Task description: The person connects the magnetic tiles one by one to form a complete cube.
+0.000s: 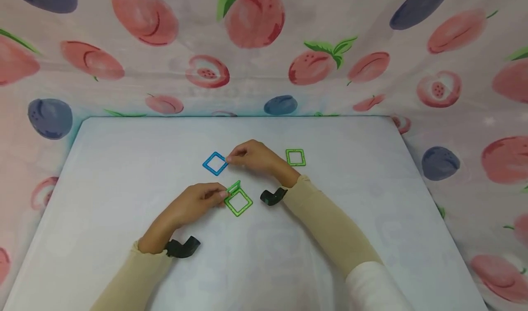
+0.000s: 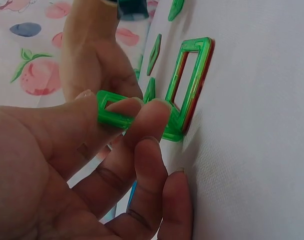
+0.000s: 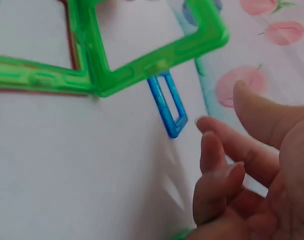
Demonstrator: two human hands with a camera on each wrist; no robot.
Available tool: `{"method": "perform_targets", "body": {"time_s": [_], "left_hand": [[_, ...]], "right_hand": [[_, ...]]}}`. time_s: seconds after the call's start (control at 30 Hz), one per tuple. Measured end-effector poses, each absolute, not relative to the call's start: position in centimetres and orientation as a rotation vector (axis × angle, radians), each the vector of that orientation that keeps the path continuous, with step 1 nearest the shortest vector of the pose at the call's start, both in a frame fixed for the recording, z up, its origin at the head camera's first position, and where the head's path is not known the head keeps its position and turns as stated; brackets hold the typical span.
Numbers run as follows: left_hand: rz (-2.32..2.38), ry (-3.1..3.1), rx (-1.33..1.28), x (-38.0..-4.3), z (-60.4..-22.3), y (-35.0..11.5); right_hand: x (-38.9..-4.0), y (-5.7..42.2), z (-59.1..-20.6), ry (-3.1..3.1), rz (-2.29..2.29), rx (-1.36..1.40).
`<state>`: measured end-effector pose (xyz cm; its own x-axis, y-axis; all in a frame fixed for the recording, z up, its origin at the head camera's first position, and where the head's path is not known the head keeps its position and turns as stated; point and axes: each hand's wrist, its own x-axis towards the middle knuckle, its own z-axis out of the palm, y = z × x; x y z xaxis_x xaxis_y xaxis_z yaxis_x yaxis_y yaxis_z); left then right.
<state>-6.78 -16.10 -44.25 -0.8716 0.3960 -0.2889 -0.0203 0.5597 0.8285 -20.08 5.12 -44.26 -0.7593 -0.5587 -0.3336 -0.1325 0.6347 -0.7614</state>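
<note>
My left hand (image 1: 194, 204) pinches a green square magnetic tile frame (image 2: 109, 117) between thumb and fingers. It stands tilted up along one edge of a second green square tile (image 1: 238, 203), which lies flat on the table. A red layer shows beneath that flat tile in the left wrist view. Just beyond, my right hand (image 1: 257, 157) has its fingertips near the right corner of a blue square tile (image 1: 215, 163). In the right wrist view the thumb and index finger are spread, with a gap between them and the blue tile (image 3: 167, 105).
Another green square tile (image 1: 295, 157) lies behind the right wrist. Black wrist pieces (image 1: 183, 247) jut out from both sleeves. The white table (image 1: 330, 139) ends at a fruit-patterned cloth (image 1: 247, 86) along its back and sides.
</note>
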Motion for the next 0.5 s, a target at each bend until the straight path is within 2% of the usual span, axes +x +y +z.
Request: {"method": "perform_targets", "body": {"time_s": [0.23, 0.5], "left_hand": [[1.25, 2.329, 0.315, -6.8, -44.1, -16.3], [1.253, 2.311, 0.331, -6.9, -44.1, -16.4]], "right_hand": [[-21.5, 3.2, -45.1, 2.423, -0.899, -0.451], [-21.2, 1.3, -44.7, 2.563, -0.764, -0.411]]}}
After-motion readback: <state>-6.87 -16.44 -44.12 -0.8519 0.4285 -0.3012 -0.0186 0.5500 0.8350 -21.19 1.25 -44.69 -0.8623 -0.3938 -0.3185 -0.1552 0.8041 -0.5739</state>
